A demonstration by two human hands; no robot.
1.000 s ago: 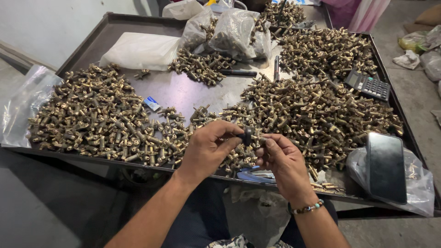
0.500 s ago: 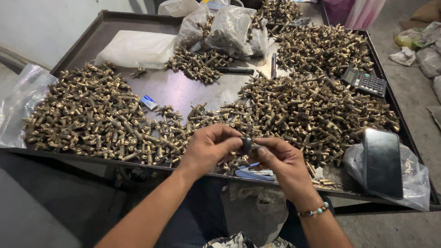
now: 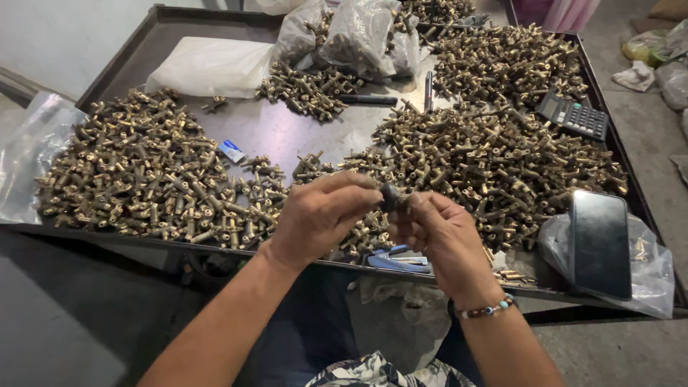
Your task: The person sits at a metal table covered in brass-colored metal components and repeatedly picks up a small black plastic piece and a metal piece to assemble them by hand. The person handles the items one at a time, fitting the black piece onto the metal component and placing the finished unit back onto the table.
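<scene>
My left hand (image 3: 319, 215) and my right hand (image 3: 438, 233) meet above the near edge of a dark metal tray table (image 3: 122, 61). Between their fingertips they pinch one small brass fitting with a dark round part (image 3: 390, 196). Both hands grip it, and the fingers hide most of it. A beaded bracelet (image 3: 487, 310) circles my right wrist. Large heaps of similar brass fittings lie on the tray, one at the left (image 3: 143, 175) and one at the right (image 3: 487, 158).
A black phone (image 3: 600, 242) rests on a plastic bag at the tray's right front. A calculator (image 3: 573, 116) lies at the right edge. Plastic bags of fittings (image 3: 358, 32) and a white bag (image 3: 211, 66) sit at the back. A blue tool (image 3: 398, 259) lies under my hands.
My hands have drawn closer together on the fitting and sit slightly lower in view. The view has shifted a little nearer to the tray.
</scene>
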